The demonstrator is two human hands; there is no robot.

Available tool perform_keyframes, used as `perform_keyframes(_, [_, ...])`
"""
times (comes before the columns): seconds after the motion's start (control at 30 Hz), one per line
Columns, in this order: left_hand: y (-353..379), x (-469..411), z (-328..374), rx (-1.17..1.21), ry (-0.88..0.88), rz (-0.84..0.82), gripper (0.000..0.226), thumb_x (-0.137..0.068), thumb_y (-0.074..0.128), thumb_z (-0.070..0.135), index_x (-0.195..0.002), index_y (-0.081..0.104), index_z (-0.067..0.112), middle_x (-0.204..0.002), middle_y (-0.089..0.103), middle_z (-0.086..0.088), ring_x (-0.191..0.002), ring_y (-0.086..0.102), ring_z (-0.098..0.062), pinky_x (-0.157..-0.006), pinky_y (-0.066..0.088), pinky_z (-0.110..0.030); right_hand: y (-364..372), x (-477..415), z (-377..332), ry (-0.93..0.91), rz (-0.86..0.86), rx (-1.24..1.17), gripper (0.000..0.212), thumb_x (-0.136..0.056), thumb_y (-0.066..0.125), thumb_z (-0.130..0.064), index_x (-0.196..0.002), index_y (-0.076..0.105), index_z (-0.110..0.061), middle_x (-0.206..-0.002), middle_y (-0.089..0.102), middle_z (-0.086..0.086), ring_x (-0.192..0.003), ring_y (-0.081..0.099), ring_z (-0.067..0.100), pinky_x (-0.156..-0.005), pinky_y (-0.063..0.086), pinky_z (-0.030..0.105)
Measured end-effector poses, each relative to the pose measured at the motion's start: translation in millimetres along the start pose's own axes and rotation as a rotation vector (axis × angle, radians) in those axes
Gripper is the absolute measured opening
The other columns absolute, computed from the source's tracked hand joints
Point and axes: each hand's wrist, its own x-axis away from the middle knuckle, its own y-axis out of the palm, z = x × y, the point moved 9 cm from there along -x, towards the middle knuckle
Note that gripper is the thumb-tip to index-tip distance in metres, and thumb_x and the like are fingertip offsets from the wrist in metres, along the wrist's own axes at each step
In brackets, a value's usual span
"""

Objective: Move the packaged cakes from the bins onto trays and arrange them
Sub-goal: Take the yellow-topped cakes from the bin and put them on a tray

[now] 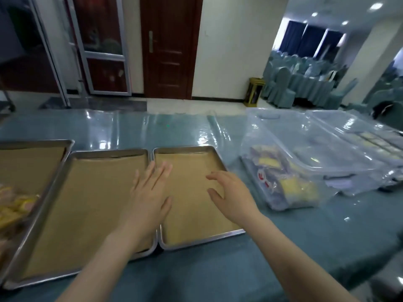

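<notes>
Head view: three trays lie side by side on the desk (218, 269), each lined with brown paper. The right tray (202, 238) and the middle tray (109, 152) hold no cakes; the left tray (43, 142), partly out of frame, carries a blurred yellow pile (13, 205) at its near end.

The left hand (150, 192) hovers flat over the seam between the middle and right trays, fingers straight and spread, holding nothing. The right hand (231, 192) hangs over the right tray's right side, fingers loosely bent and apart, also holding nothing. Whether either palm touches the paper I cannot tell.

The cakes (290, 188) wait in the clear bin (272, 136) just right of the right tray, heaped at its near end. A far bin (349, 127) stands beyond it.

The step in hand looks like a fresh tray about to be loaded — neither hand carries a pack yet. The next move likely calls for the right hand to reach over the bin's wall, take a pack or a few by the wrapper, and lay them in a corner of the right tray to start a straight row.
</notes>
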Motion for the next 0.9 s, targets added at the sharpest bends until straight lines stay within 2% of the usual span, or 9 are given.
perform_keyframes(0.1, [4.0,-33.2,25.0,0.022,0.038,0.077,0.072,-0.081,0.066,0.015,-0.144,0.032,0.010,-0.150,0.030,-0.006,-0.139,0.018,-0.023,-0.115,0.003,-0.040,-33.3,-17.4,33.8,-0.002,0.068,-0.005,0.033,-0.087,0.063,-0.022,-0.120,0.061,-0.022,-0.121,0.061,-0.005,-0.115,0.051,0.013,-0.092,0.029,0.011])
perform_keyframes(0.17, [7.9,-55.8,33.1,0.041,0.027,0.131,0.067,-0.080,0.066,0.015,-0.141,0.038,0.007,-0.146,0.038,-0.010,-0.136,0.025,-0.024,-0.114,0.006,-0.041,-54.6,-25.0,57.8,0.030,0.131,-0.037,0.032,-0.087,0.062,-0.019,-0.119,0.062,-0.022,-0.120,0.061,-0.009,-0.114,0.052,0.010,-0.090,0.024,0.003])
perform_keyframes(0.27, [25.9,-95.3,48.5,0.139,-0.035,0.152,0.063,-0.080,0.054,0.023,-0.139,0.041,0.007,-0.145,0.039,-0.010,-0.136,0.026,-0.023,-0.113,0.010,-0.045,-86.6,-26.0,101.6,0.090,0.223,-0.089,0.030,-0.085,0.064,-0.015,-0.114,0.064,-0.024,-0.113,0.054,-0.023,-0.112,0.053,0.005,-0.089,0.028,0.005])
perform_keyframes(0.43, [76.1,-161.2,108.1,0.214,0.067,0.093,0.066,-0.082,0.066,0.010,-0.141,0.036,0.012,-0.148,0.036,-0.005,-0.136,0.018,-0.013,-0.114,0.006,-0.036,-159.5,-23.1,181.4,0.129,0.459,-0.110,0.029,-0.083,0.065,-0.003,-0.104,0.067,-0.023,-0.107,0.061,-0.022,-0.104,0.056,0.000,-0.090,0.037,0.010])
perform_keyframes(0.5, [94.2,-182.2,127.9,0.221,0.083,0.071,0.066,-0.084,0.065,0.013,-0.142,0.035,0.015,-0.148,0.033,-0.001,-0.137,0.016,-0.011,-0.114,0.006,-0.036,-188.0,-27.2,213.0,0.143,0.513,-0.097,0.030,-0.083,0.064,-0.003,-0.100,0.067,-0.028,-0.098,0.059,-0.032,-0.098,0.054,-0.008,-0.085,0.039,0.008])
perform_keyframes(0.57, [110.0,-207.1,147.5,0.225,0.093,0.065,0.062,-0.086,0.062,0.017,-0.142,0.036,0.015,-0.148,0.032,0.001,-0.138,0.016,-0.011,-0.114,0.007,-0.036,-212.4,-40.4,251.7,0.156,0.534,-0.071,0.028,-0.083,0.066,-0.005,-0.098,0.067,-0.028,-0.094,0.059,-0.029,-0.091,0.056,-0.006,-0.083,0.040,0.010])
perform_keyframes(0.67, [138.3,-241.9,175.1,0.173,0.094,0.081,0.059,-0.085,0.052,0.026,-0.141,0.038,0.013,-0.147,0.035,-0.002,-0.137,0.019,-0.013,-0.113,0.008,-0.037,-228.9,-78.5,320.9,0.218,0.412,-0.099,0.025,-0.087,0.064,-0.013,-0.098,0.063,-0.036,-0.100,0.064,-0.014,-0.094,0.061,0.013,-0.083,0.047,0.029])
perform_keyframes(0.77, [167.6,-267.1,196.3,0.154,0.028,0.079,0.059,-0.089,0.057,0.021,-0.143,0.034,0.015,-0.149,0.032,-0.001,-0.138,0.015,-0.010,-0.114,0.002,-0.032,-229.8,-119.7,374.8,0.187,0.272,-0.148,0.024,-0.089,0.062,-0.015,-0.100,0.062,-0.037,-0.102,0.063,-0.017,-0.098,0.060,0.013,-0.084,0.046,0.027])
perform_keyframes(0.9, [197.2,-291.6,219.4,0.178,-0.106,0.080,0.062,-0.090,0.056,0.017,-0.145,0.027,0.020,-0.150,0.021,0.007,-0.139,0.007,-0.005,-0.114,-0.007,-0.023,-221.9,-162.3,418.1,0.041,0.077,-0.027,0.019,-0.088,0.063,-0.018,-0.103,0.066,-0.029,-0.099,0.058,-0.021,-0.098,0.056,0.008,-0.088,0.046,0.030])
